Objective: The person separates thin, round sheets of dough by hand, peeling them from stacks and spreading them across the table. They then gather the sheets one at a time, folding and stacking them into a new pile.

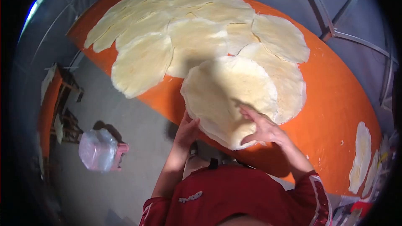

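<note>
A large round, pale flatbread [226,87] with a ragged, floury rim lies in front of me, partly over other flatbreads and reaching the near table edge. Its lower part is slightly creased. My left hand [187,130] is at its left edge, thumb against the rim; some of the fingers are hidden beside or under the bread. On the lower right part rests my right hand [264,129], its thumb and forefinger spread apart on the surface. Just right of it, another flatbread [291,85] shows from underneath.
Many overlapping flatbreads [197,33] cover the far side of the orange table [331,113]. More pieces [360,159] lie at the far right edge. On the floor at left stands a pink stool [121,155] with a clear plastic bag [98,149]. Metal bars [331,31] frame the wall.
</note>
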Tool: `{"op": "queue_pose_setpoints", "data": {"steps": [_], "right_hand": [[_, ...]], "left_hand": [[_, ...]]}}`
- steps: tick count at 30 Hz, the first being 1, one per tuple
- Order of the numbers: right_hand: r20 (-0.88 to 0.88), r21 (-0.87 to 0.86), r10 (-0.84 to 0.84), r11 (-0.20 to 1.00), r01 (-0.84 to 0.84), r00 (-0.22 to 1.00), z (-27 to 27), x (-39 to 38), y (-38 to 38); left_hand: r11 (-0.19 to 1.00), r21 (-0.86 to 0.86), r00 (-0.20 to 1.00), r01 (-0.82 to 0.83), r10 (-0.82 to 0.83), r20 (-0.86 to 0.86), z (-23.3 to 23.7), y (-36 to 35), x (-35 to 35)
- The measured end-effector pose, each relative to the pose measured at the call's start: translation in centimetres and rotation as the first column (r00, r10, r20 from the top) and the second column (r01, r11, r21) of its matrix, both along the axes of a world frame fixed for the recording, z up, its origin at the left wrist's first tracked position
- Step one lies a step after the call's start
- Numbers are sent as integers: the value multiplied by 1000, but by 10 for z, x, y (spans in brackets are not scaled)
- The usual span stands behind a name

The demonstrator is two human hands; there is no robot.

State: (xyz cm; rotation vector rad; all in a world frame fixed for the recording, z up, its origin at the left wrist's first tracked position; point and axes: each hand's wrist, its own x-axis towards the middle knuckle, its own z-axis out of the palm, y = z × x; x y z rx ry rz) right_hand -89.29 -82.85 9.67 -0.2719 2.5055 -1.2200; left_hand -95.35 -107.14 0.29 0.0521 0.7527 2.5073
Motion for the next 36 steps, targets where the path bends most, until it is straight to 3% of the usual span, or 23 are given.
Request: {"op": "queue_pose_setpoints", "data": {"steps": [2,4,6,7,9,11,12,16,18,19,20,21,23,24,25,26,27,29,30,31,33,35,36], "right_hand": [[-21,45,-44,998,45,999,-12,-18,-33],[-38,84,-82,993,85,996,-14,-31,-61],[-148,9,-164,986,167,975,-9,-39,-80],[-145,15,-187,982,191,972,-14,-39,-80],[-83,-214,-247,951,225,965,-26,-36,-76],[8,-157,-296,943,293,955,-24,-29,-75],[91,-108,-327,936,335,941,-21,-28,-76],[140,-82,-386,913,400,912,-23,-28,-81],[-150,-124,-584,812,571,798,-6,-35,-106],[-157,-123,-605,796,592,781,-9,-41,-118],[-241,91,-523,826,556,817,-15,-49,-130],[-297,307,-431,802,513,852,-19,-52,-131],[-294,249,-446,819,518,846,-29,-58,-108],[-280,191,-415,859,474,866,-22,-66,-96],[-74,-131,-607,793,595,792,-6,-62,-75],[-197,-64,-657,750,659,728,-30,-60,-37],[-148,171,-777,589,790,612,-17,-53,-2],[60,-368,-894,393,843,444,12,-13,60],[11,-300,-953,285,910,302,20,9,87],[-64,-376,-934,348,859,351,11,40,127],[-86,-383,-978,208,900,190,35,86,150],[-56,-378,-997,74,923,57,31,137,180],[-55,-378,-997,69,923,52,19,168,199]], "left_hand": [[995,-41,988,88,-92,-125,8,3,-11],[981,-20,977,192,-193,-92,12,4,-21],[955,-6,953,298,-298,-64,12,1,-31],[940,-54,938,336,-340,-73,9,-1,-36],[916,-90,914,391,-398,-76,7,-2,-42],[911,23,910,412,-410,-68,7,-2,-42],[924,-41,923,379,-381,-53,14,2,-39],[920,-39,920,390,-391,-34,19,6,-43],[965,-100,967,241,-231,108,15,10,-41],[959,-96,961,267,-258,101,-3,8,-43],[950,-71,950,305,-309,-46,-34,4,-48],[935,-48,915,350,-353,-197,-30,8,-53],[894,-429,988,131,-154,-19,10,12,-43],[888,-436,986,145,-168,-14,19,8,-46],[885,-435,980,164,-195,-28,23,4,-52],[875,-473,985,103,-154,-71,24,-2,-60],[862,-506,988,37,-109,-113,23,-11,-70],[871,-471,973,144,-212,-96,13,-42,-103],[870,-471,972,145,-214,-97,13,-51,-116],[846,-529,983,64,-146,-115,16,-58,-128],[813,-582,987,-19,-76,-139,15,-77,-154],[750,-633,976,191,-212,45,10,-99,-175],[748,-634,975,196,-217,46,8,-106,-177]]}}
